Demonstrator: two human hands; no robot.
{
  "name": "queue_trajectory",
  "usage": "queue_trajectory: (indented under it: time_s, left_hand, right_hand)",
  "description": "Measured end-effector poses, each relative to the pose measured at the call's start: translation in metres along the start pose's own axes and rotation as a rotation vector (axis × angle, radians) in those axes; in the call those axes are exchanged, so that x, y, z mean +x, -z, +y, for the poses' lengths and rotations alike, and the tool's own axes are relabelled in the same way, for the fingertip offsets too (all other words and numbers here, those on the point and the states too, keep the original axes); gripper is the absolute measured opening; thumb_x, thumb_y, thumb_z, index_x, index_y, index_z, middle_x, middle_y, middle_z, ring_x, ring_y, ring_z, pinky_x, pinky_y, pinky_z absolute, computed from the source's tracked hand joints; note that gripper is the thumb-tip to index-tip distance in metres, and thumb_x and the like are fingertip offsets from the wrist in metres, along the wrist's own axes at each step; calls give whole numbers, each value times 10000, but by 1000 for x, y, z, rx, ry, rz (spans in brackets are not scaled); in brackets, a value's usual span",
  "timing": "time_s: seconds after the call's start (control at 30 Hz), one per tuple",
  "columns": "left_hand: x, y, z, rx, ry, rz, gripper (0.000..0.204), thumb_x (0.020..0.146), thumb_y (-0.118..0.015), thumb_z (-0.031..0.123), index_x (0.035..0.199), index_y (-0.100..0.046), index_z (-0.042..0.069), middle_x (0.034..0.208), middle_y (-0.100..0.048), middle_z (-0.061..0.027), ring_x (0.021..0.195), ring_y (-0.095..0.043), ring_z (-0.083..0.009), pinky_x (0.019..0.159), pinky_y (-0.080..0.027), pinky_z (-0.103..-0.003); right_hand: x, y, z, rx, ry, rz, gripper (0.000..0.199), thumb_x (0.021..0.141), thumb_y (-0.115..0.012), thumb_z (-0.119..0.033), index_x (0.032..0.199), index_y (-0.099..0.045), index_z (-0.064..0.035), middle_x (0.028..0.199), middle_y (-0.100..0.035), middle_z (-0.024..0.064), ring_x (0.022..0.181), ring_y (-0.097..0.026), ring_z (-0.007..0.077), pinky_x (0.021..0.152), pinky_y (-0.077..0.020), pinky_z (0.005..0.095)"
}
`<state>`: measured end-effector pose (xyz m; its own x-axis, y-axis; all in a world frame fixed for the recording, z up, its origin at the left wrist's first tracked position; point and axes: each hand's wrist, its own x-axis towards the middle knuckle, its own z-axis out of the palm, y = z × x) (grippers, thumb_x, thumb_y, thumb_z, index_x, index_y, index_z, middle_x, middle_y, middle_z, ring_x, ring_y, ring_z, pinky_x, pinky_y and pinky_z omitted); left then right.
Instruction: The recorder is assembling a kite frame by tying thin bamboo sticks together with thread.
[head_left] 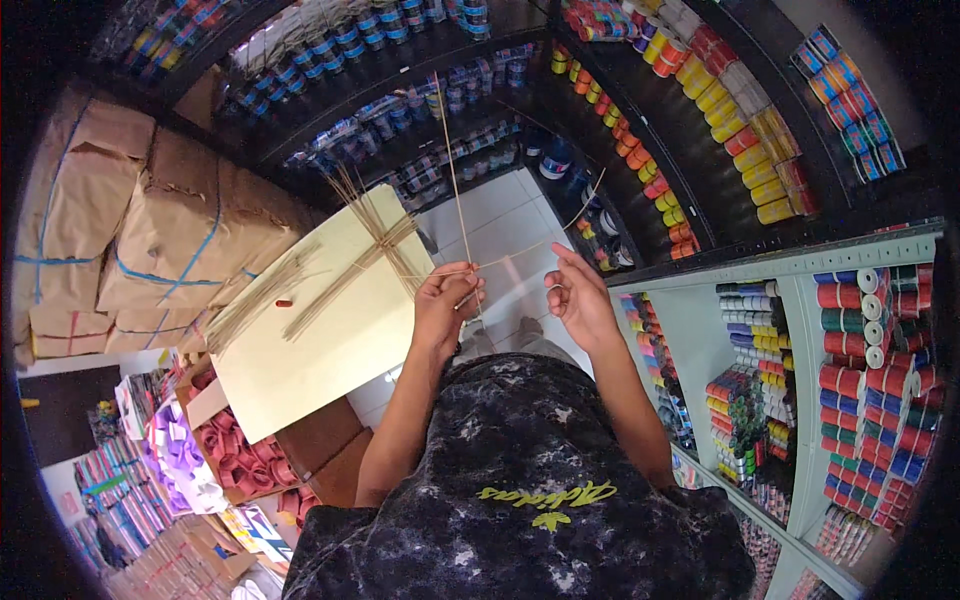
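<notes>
My left hand (pixel 447 303) is closed in a pinch on two thin bamboo sticks where they cross. One long stick (pixel 451 150) runs away from me, nearly straight. The other, a bowed stick (pixel 590 196), reaches across to the right and curves upward past my right fingertips. A small reddish spot shows at the crossing, at my left fingertips. My right hand (pixel 582 305) is raised just right of the crossing, index finger stretched out and the other fingers curled. Whatever they hold is too fine to make out.
To the left stands a pale yellow tabletop (pixel 330 365) with bundles of thin sticks (pixel 385 240) and a small red piece (pixel 285 302). Brown paper-wrapped packages (pixel 165 220) are stacked beyond it. Shelves of coloured spools (pixel 760 170) curve around the far side and right.
</notes>
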<state>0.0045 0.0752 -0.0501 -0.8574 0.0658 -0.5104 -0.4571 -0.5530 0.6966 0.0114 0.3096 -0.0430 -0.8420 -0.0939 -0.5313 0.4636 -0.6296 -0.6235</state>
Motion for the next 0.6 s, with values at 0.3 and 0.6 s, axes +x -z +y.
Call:
queue_trajectory:
  time_s: [0.3,0.6]
  left_hand:
    - [-12,-2,-16,-53,49,-47,271,920,-672,1,1177,-613,62,1151,-693,-85,983,-687,-187,851,-585,-329]
    - [-34,10,-9,77,126,-83,372,928,-709,103,1274,-573,83,1178,-693,-90,1015,-681,-197,903,-560,-345]
  right_hand:
    - [14,-17,5,-99,4,44,268,1016,-610,-269,1214,-615,-87,815,-601,7,552,-519,66,472,-396,209]
    - [10,-30,0,-439,169,-39,276,1060,-522,-303,1006,-620,-50,753,-587,-1,513,-431,31,432,-302,199]
